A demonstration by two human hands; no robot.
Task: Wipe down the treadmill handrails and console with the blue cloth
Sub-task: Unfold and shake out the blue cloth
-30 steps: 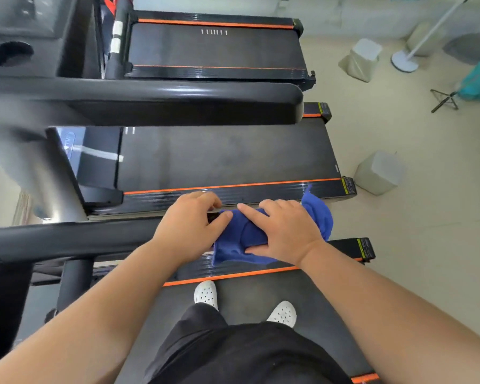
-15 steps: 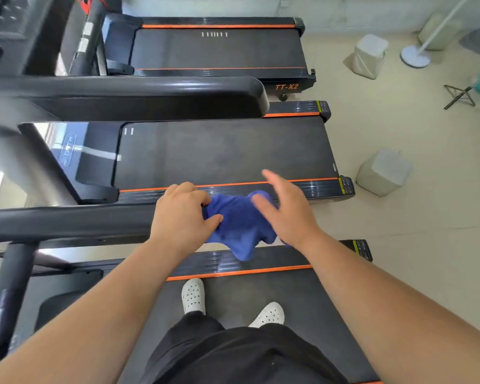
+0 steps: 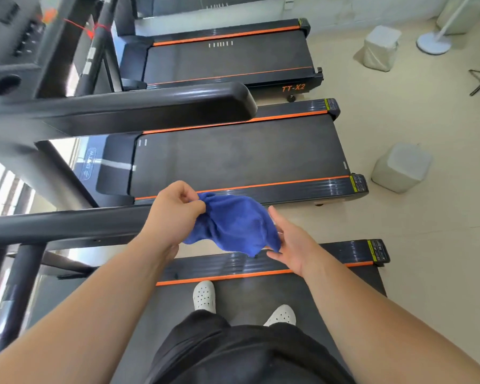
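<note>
The blue cloth point(image 3: 234, 224) hangs loose in the air just past the end of the near black handrail point(image 3: 64, 227). My left hand point(image 3: 175, 213) pinches its upper left corner. My right hand point(image 3: 290, 239) is open, palm toward the cloth, with fingertips at its right and lower edge; whether it grips is unclear. The end of the handrail is hidden behind my left hand. A second, thicker handrail point(image 3: 155, 105) runs across the upper middle. Part of a console point(image 3: 10, 45) with buttons and a round cup hole shows at the top left, blurred.
I stand on a treadmill belt point(image 3: 261, 297) in white shoes. Two more treadmills point(image 3: 241, 159) lie side by side beyond the handrail. On the pale floor to the right sit two grey blocks point(image 3: 399, 167), a white round stand base point(image 3: 434, 42) and a thin metal frame.
The cloth was pressed on the handrail end under both hands. Now it is lifted off and hangs open from my left hand. My right hand has opened and shifted right of it.
</note>
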